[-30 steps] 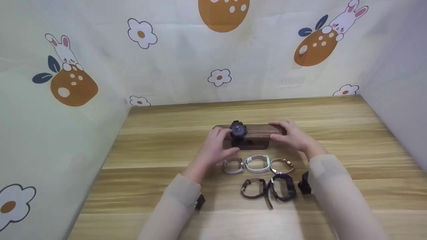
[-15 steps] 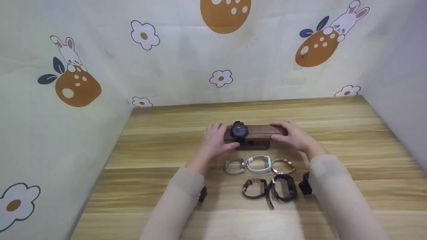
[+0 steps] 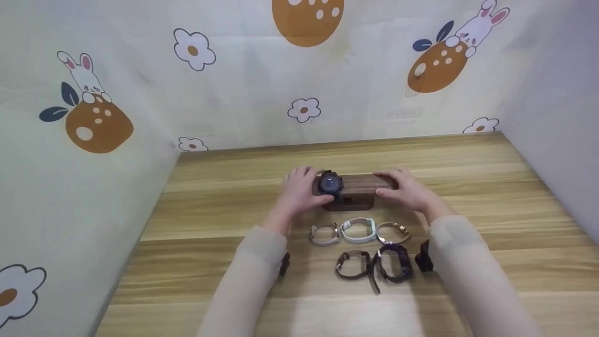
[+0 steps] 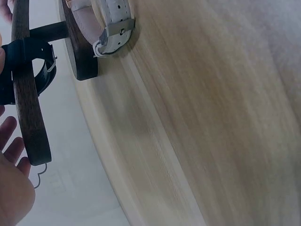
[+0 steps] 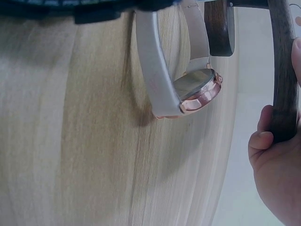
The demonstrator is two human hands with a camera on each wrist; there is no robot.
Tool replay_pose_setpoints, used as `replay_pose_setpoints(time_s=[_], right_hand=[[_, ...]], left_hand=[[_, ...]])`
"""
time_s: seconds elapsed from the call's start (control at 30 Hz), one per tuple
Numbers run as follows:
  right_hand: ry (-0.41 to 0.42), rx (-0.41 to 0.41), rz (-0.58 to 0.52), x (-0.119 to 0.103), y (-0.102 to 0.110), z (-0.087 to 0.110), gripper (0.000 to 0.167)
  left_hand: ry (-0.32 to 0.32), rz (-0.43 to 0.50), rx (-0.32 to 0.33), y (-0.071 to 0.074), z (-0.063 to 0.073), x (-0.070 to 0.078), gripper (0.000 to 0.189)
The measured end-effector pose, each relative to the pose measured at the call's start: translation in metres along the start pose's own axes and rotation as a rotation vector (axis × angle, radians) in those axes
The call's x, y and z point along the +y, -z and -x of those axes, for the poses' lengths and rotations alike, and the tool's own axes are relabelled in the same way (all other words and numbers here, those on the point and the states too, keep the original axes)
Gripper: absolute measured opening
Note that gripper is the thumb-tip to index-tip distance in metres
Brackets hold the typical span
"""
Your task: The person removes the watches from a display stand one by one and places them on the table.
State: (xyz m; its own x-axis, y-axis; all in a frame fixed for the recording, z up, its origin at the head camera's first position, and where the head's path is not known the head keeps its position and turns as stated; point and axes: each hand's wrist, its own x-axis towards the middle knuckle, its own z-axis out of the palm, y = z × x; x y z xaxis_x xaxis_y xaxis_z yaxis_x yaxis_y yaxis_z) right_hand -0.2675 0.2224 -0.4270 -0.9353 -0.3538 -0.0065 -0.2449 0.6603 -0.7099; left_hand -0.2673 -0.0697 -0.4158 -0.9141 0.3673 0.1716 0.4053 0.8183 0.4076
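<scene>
Centrally, wooden stand (image 3: 361, 184), black watch (image 3: 331, 183) around it, fingers (image 3: 394, 174) gripping ends

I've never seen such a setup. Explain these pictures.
There's no machine: a person works bare-handed. The wide picture looks forward and down from a head camera; the two tilted views come from a camera on each wrist. The right hand grips one end of a wooden stand; the left hand curls round the other, beside the black watch strapped on it. On the table, nearest the stand, sit a pale watch, a white watch and a gold-trimmed watch; nearer the person are two dark watches.
</scene>
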Motion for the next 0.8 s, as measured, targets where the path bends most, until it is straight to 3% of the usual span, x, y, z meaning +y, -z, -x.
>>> replay_pose_setpoints(time_s=[0.3, 0.8], right_hand=[[0.011, 0.006, -0.001, -0.001, 0.000, 0.001, 0.061], [-0.008, -0.015, 0.002, 0.000, 0.000, 0.000, 0.064]], left_hand=[[-0.009, 0.091, 0.007, -0.006, -0.001, -0.001, 0.075], [-0.027, 0.045, 0.010, -0.008, -0.002, -0.001, 0.069]])
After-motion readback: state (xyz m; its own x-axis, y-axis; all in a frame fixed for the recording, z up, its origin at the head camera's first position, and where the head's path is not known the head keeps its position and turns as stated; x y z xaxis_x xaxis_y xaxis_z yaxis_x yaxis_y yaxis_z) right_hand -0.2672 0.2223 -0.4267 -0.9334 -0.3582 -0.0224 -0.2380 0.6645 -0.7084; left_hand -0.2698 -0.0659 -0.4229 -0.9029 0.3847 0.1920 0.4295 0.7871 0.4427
